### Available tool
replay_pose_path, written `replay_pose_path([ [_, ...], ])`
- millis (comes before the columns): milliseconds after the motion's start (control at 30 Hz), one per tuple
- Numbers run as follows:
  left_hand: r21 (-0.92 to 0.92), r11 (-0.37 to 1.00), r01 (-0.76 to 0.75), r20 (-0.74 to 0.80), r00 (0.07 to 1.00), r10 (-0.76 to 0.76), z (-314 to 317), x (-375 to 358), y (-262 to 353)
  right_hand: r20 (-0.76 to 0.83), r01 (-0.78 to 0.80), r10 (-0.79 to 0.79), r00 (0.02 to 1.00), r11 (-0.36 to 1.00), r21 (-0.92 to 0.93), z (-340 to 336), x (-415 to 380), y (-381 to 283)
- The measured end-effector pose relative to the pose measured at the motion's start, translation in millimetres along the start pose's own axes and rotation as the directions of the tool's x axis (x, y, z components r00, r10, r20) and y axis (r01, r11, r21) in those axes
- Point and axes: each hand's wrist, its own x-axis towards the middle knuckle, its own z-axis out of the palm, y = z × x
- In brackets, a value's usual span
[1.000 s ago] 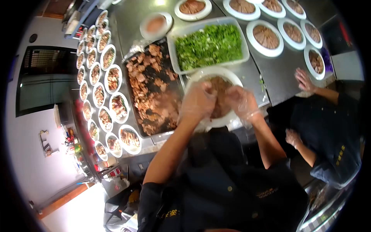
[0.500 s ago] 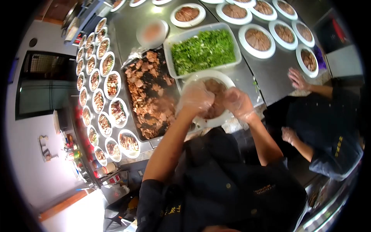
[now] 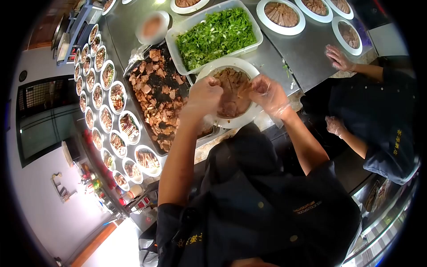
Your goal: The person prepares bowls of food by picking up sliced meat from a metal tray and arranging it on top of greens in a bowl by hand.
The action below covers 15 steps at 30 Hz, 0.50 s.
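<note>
A white bowl (image 3: 242, 121) of sliced meat (image 3: 233, 95) stands at the counter's near edge, between my hands. My left hand (image 3: 205, 99), in a clear plastic glove, is at the bowl's left side with its fingers curled together; what they hold, if anything, is hidden. At the right rim, my gloved right hand (image 3: 268, 94) pinches a piece of meat over the bowl. Chopped greens (image 3: 215, 40) fill a clear tub just behind the bowl. To the left lies a dark tray of chopped meat (image 3: 155, 102).
Several filled bowls (image 3: 118, 97) stand in rows at the left. More plates of sliced meat (image 3: 281, 14) are at the back right. A blurred white dish (image 3: 152, 27) is behind the tray. At the right stands a co-worker (image 3: 373, 111) with gloved hands near the counter.
The view has shifted, so the counter items appear further up and left. My hands have moved slightly apart, showing more of the meat in the bowl.
</note>
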Motion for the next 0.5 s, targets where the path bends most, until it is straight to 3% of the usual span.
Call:
replay_pose_path([
  [133, -0.080, 0.997, 0.009, 0.042, 0.999, -0.006, -8.8, -7.7, -11.8, 0.010, 0.022, -0.022, 1.000, 0.999, -0.041, -1.7, 2.3, 2.9],
  [200, -0.298, 0.954, -0.028, 0.088, 0.995, 0.057, -7.9, -15.4, -10.2, 0.001, 0.062, -0.062, 0.998, 0.995, -0.084, -0.9, 3.4, 6.2],
  [233, -0.301, 0.953, -0.027, 0.086, 0.995, 0.055, -3.8, -10.4, -17.7, 0.005, 0.062, -0.062, 0.998, 0.994, -0.086, -1.3, 4.7, 6.3],
  [433, -0.022, 0.977, -0.213, 0.031, 0.976, 0.214, 7.2, -3.1, -36.0, 0.023, -0.011, 0.012, 1.000, 0.999, -0.049, -4.5, 8.9, 4.2],
  [500, 0.143, 0.953, -0.268, -0.094, 0.955, 0.283, 4.1, -22.9, -16.7, 0.043, 0.002, -0.002, 0.999, 1.000, -0.014, -5.4, 9.0, 4.8],
])
